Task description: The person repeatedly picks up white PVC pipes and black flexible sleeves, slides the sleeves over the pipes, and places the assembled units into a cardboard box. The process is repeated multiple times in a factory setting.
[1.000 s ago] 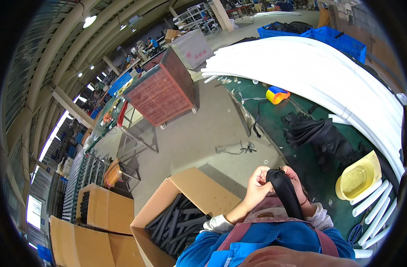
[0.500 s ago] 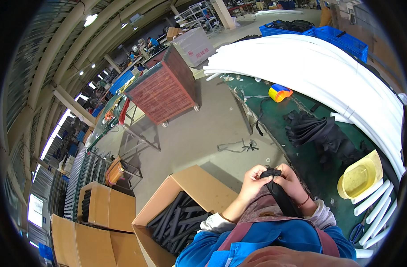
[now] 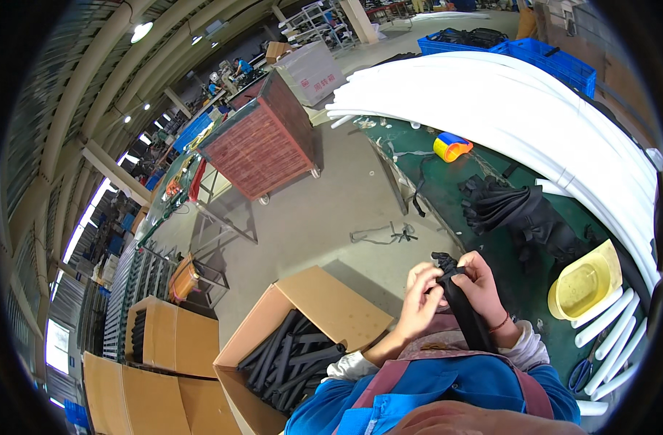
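In front of my chest I hold a long black fabric sleeve point(image 3: 465, 315), its upper end gathered and crumpled, its lower part hanging toward my apron. My right hand point(image 3: 482, 288) is closed on it just below the gathered end, thumb on top. My left hand point(image 3: 421, 296) has its fingers curled at the sleeve's left side, thumb and fingertips pinching at the fabric; the exact spot is partly hidden. Beyond my hands, on the green table point(image 3: 491, 255), lies a bunch of similar black sleeves point(image 3: 516, 214).
White foam tubes point(image 3: 491, 90) cover the table's far side. Closer are a yellow scoop-like tub point(image 3: 574, 293), short white tubes point(image 3: 612, 346), scissors point(image 3: 582, 373) and a yellow-blue tape roll point(image 3: 452, 146). An open carton point(image 3: 324, 290) of black tubes stands at my left; a red cart point(image 3: 262, 148) stands beyond.
My left hand has shifted down and loosened from the gathered end, its fingers now more apart. More of the sleeve's crumpled tip shows above my right hand.
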### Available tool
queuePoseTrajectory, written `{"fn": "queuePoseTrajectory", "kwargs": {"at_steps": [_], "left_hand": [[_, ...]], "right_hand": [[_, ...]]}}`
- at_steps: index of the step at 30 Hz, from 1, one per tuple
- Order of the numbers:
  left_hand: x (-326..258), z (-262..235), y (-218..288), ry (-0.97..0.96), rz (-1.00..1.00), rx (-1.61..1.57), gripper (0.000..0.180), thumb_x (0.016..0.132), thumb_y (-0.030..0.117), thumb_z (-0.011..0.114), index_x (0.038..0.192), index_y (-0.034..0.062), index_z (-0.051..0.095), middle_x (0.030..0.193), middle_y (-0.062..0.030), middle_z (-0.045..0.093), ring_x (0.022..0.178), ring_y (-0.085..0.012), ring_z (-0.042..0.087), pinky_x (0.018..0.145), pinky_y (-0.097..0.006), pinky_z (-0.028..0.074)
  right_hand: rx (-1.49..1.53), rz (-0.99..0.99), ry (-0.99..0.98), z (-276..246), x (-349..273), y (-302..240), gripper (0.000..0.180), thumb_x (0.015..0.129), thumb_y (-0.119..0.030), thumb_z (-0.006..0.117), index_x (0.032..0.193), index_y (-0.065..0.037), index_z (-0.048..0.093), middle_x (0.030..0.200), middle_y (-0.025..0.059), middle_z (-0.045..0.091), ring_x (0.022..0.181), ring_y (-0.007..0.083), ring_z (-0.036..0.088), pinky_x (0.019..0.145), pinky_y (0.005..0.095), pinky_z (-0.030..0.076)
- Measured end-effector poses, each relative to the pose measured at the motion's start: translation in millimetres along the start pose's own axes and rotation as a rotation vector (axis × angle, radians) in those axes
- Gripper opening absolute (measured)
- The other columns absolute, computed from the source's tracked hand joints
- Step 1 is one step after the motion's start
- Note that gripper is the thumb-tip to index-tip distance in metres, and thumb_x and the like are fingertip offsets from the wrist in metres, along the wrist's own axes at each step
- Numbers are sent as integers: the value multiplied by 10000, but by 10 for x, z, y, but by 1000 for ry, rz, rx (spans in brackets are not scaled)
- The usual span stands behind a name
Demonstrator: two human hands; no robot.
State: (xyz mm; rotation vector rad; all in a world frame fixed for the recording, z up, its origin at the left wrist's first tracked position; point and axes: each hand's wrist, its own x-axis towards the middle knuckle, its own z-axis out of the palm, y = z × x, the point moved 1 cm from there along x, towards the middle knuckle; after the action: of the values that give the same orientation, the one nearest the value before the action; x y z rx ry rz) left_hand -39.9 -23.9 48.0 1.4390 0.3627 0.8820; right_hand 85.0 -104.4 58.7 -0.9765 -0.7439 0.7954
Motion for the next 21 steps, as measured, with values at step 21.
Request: {"fn": "queuePoseTrajectory", "kwargs": {"at_steps": [21], "left_hand": [[1582, -893, -1528, 374, -706, -782, 156, 887, 94, 376, 793, 54, 494, 690, -122, 541, 613, -309, 573, 629, -479, 517]], "right_hand": [[-255, 659, -201, 81, -86, 87, 333, 816, -268, 650, 1012, -11, 570, 814, 18, 581, 715, 100, 544, 616, 255, 442]]}}
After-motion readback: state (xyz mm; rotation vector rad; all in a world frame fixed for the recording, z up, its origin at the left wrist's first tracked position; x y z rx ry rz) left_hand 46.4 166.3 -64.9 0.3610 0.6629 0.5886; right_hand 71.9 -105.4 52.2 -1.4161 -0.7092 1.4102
